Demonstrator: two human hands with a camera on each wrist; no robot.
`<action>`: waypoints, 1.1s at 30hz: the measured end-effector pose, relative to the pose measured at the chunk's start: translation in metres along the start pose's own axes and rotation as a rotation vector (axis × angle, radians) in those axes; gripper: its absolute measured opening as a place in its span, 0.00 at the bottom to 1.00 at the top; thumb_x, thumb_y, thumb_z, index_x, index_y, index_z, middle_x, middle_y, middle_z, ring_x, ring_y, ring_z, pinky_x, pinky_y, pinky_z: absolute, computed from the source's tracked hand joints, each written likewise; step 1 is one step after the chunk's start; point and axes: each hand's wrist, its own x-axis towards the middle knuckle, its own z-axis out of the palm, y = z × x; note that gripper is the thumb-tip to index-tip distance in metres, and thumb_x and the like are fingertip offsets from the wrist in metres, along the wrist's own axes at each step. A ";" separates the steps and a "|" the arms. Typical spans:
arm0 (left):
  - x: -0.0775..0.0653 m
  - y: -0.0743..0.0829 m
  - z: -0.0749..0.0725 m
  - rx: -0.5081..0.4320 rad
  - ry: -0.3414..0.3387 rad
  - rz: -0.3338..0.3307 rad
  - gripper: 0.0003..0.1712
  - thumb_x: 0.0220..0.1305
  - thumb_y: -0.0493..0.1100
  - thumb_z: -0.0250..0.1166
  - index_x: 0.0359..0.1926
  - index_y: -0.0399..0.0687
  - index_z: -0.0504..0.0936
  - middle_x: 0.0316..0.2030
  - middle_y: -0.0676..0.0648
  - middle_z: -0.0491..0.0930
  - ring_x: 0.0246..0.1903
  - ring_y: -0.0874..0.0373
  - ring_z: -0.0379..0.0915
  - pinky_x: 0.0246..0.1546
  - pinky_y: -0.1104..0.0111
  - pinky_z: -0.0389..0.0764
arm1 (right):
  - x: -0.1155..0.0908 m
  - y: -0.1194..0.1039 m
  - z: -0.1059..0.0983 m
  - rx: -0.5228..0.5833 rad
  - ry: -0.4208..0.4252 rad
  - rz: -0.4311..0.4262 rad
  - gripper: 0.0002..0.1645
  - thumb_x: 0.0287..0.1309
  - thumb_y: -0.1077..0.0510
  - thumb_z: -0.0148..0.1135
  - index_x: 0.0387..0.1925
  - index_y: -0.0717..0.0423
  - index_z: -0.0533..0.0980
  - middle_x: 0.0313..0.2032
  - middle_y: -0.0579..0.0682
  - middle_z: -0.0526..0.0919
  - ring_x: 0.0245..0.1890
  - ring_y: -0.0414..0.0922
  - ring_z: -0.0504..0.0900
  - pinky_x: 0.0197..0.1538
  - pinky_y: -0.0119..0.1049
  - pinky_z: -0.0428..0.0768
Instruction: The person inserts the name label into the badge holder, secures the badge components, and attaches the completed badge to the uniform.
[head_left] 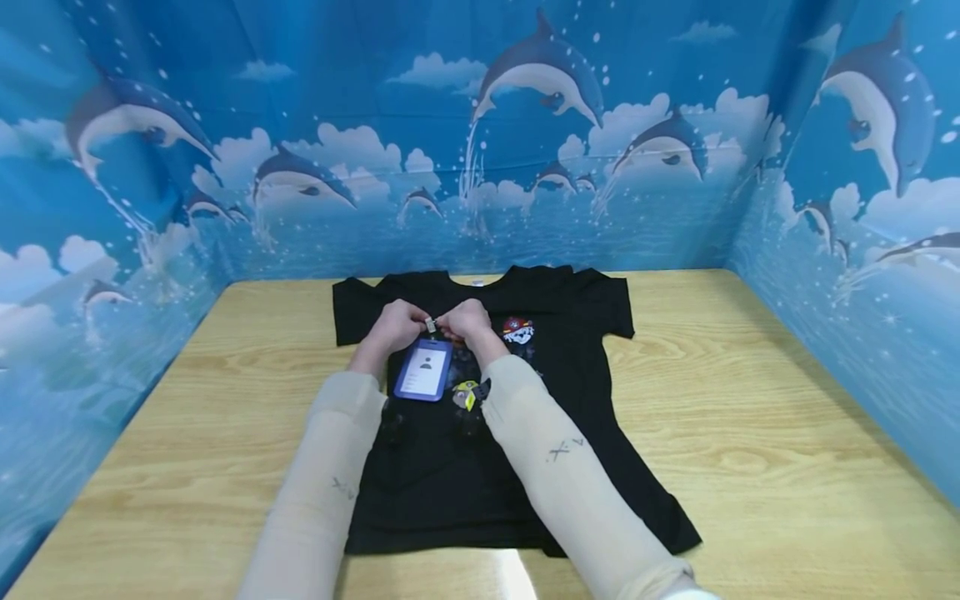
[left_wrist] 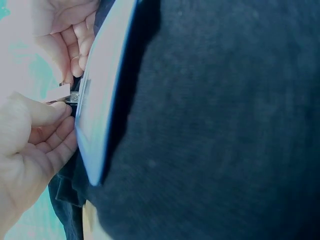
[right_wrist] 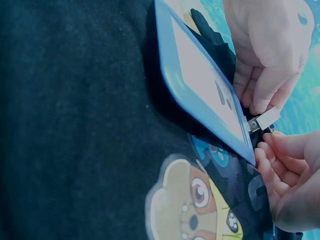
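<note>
A blue-framed ID badge holder (head_left: 423,369) with a white card lies on a black T-shirt (head_left: 442,483), its top pointing away from me. At that top end is a small metal badge clip (head_left: 431,324) with a pale strap (right_wrist: 269,117). My left hand (head_left: 396,327) pinches the clip between thumb and forefinger, as the left wrist view shows (left_wrist: 35,130). From the other side, my right hand (head_left: 467,321) pinches the clip's metal edge, with thumb and forefinger together (right_wrist: 295,175). Whether shirt cloth lies between the fingertips is hidden.
The shirt lies spread on a wood-grain table (head_left: 720,400), neck at the far side. Cartoon dog prints (head_left: 517,330) show on its front. A dolphin-patterned curtain (head_left: 390,167) encloses the table's back and sides.
</note>
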 end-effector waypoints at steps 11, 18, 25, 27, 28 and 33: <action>0.002 -0.001 0.001 -0.020 0.002 -0.012 0.14 0.64 0.33 0.54 0.46 0.36 0.82 0.47 0.39 0.78 0.45 0.50 0.72 0.46 0.59 0.74 | -0.002 -0.001 -0.001 0.035 -0.040 0.002 0.08 0.57 0.61 0.61 0.25 0.59 0.82 0.17 0.48 0.77 0.14 0.40 0.72 0.19 0.32 0.69; 0.000 0.000 0.000 -0.023 -0.001 -0.019 0.13 0.64 0.33 0.54 0.45 0.36 0.82 0.46 0.39 0.78 0.44 0.50 0.72 0.45 0.59 0.74 | -0.001 0.000 -0.001 0.044 -0.054 0.005 0.07 0.58 0.61 0.60 0.28 0.58 0.82 0.18 0.48 0.77 0.15 0.39 0.73 0.20 0.30 0.71; -0.001 0.001 -0.002 -0.016 0.004 -0.007 0.13 0.63 0.33 0.54 0.44 0.36 0.82 0.46 0.39 0.78 0.43 0.50 0.72 0.45 0.60 0.74 | -0.001 0.000 -0.001 0.068 -0.072 -0.008 0.07 0.58 0.62 0.60 0.30 0.60 0.83 0.19 0.49 0.78 0.15 0.39 0.73 0.20 0.29 0.72; -0.001 0.001 -0.002 -0.016 0.000 -0.001 0.13 0.63 0.33 0.54 0.44 0.36 0.82 0.46 0.39 0.78 0.43 0.50 0.72 0.45 0.59 0.74 | -0.001 0.001 -0.002 0.067 -0.072 -0.007 0.07 0.57 0.62 0.61 0.30 0.60 0.83 0.19 0.49 0.78 0.15 0.39 0.74 0.20 0.29 0.72; -0.001 0.002 -0.002 -0.012 0.001 0.005 0.13 0.63 0.33 0.54 0.44 0.36 0.82 0.45 0.39 0.78 0.43 0.50 0.72 0.45 0.59 0.74 | -0.002 0.001 -0.002 0.066 -0.073 -0.008 0.06 0.57 0.62 0.61 0.30 0.61 0.82 0.19 0.49 0.78 0.16 0.39 0.74 0.20 0.29 0.72; -0.002 0.004 -0.002 0.004 0.012 0.008 0.14 0.63 0.33 0.55 0.46 0.35 0.81 0.46 0.38 0.79 0.46 0.49 0.73 0.46 0.59 0.74 | -0.003 0.001 -0.003 0.069 -0.080 -0.025 0.06 0.55 0.62 0.63 0.30 0.62 0.82 0.19 0.50 0.77 0.16 0.39 0.75 0.20 0.28 0.73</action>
